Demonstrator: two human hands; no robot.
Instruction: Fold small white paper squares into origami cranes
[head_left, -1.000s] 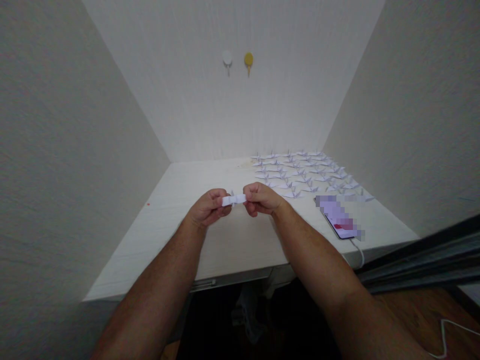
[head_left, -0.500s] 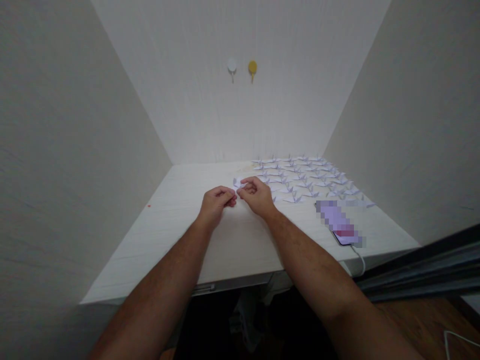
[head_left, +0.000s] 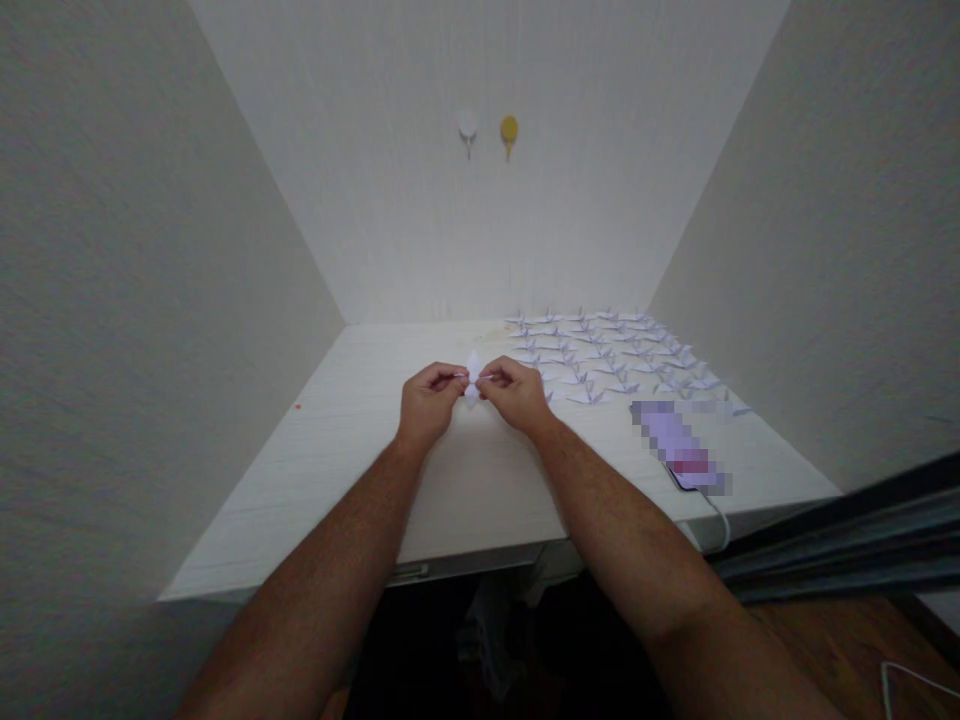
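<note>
A small piece of folded white paper (head_left: 472, 365) is held up between my two hands above the middle of the desk, its pointed ends showing above and below the fingertips. My left hand (head_left: 433, 403) pinches its left side between thumb and fingers. From the right, my right hand (head_left: 516, 393) grips the other side in the same way. The fingers cover much of the paper's middle. Just right of my right hand, several white paper cranes (head_left: 598, 353) stand in rows on the desk.
A phone (head_left: 675, 445), its screen blurred out, lies on the right of the white desk (head_left: 322, 470) with a white cable (head_left: 721, 520) at its lower end. Walls enclose the desk at the back and both sides. A white hook (head_left: 468, 128) and a yellow hook (head_left: 509, 130) hang on the back wall.
The folded paper, mostly hidden behind the right hand before, now sits upright and centred between both hands. My right-hand fingers have closed into a pinch, and the left hand has risen slightly.
</note>
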